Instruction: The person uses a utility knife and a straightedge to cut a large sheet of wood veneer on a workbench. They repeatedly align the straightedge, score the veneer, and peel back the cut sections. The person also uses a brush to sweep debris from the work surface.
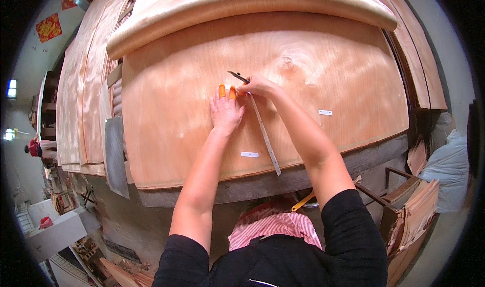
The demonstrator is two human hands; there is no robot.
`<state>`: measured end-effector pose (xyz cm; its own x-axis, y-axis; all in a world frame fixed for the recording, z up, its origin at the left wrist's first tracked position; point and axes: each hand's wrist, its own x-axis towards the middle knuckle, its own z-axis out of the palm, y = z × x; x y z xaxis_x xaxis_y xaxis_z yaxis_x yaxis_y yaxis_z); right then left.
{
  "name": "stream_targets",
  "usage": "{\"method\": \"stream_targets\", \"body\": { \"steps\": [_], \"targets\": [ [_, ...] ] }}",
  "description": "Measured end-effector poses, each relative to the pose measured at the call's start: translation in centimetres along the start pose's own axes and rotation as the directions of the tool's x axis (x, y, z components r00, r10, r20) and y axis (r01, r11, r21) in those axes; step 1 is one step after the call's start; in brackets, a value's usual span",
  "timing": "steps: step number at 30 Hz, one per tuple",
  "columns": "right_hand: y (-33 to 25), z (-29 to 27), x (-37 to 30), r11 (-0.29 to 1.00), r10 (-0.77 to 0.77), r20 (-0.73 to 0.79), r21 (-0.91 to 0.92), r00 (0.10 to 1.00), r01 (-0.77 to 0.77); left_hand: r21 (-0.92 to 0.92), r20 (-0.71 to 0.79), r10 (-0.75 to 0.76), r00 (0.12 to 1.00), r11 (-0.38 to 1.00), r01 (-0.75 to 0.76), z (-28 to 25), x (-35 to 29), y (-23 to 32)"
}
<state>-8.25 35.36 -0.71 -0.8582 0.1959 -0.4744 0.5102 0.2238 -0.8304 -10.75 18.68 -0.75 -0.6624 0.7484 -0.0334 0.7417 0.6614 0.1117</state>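
Note:
A wide sheet of pale wood veneer (pixel 187 130) lies in front of me. My left hand (pixel 226 114) rests on it near the middle, fingers stretched out, with orange finger covers on two of them. Just to its right, my right hand (pixel 260 86) is closed round a slim dark knife-like tool (pixel 237 77) that points to the far left. A long white strip of tape with a row of dots (pixel 265 134) runs from beside my right hand to the near edge and hangs slightly over it. Short white tape pieces (pixel 249 154) (pixel 325 112) lie apart on the veneer.
A rolled-back veneer sheet (pixel 252 5) crosses the far side. More sheets are stacked at the left (pixel 83 95) and right (pixel 414 49). A grey metal plate (pixel 116 155) stands by the left corner. A yellow handle (pixel 303 201) shows below the near edge, and wood offcuts (pixel 414 211) lean at right.

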Motion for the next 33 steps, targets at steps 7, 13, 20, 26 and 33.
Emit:
{"method": "stream_targets", "body": {
  "steps": [7, 13, 20, 26, 33],
  "targets": [
    [-2.1, 0.1, -1.9, 0.736, -0.114, -0.195, -0.675, 0.974, -0.049, 0.17, 0.197, -0.056, 0.979, 0.985, 0.022, -2.7, 0.4, 0.8],
    [-0.5, -4.1, -1.6, 0.664, -0.118, -0.501, -0.681, 0.857, -0.307, 0.206, 0.212, -0.002, 0.977, 0.978, -0.043, -4.0, 1.4, 1.4],
    [-3.3, -1.8, -20.3, 0.661, -0.03, -0.592, 0.593, 0.805, 0.46, -0.114, 0.14, 0.196, 0.971, 0.977, -0.181, -3.2, 0.7, -2.4],
    [-5.6, 7.1, -39.3, 0.756, 0.218, -0.904, 0.394, 0.367, 0.522, -0.511, -0.075, 0.467, 0.881, 0.741, -0.437, -0.6, -6.3, -15.5],
    [-5.4, 10.1, -40.2, 0.587, 0.255, -0.904, 0.427, 0.343, 0.688, -0.358, 0.006, 0.438, 0.899, 0.841, -0.407, -3.4, -18.0, -25.8]
  ]
}}
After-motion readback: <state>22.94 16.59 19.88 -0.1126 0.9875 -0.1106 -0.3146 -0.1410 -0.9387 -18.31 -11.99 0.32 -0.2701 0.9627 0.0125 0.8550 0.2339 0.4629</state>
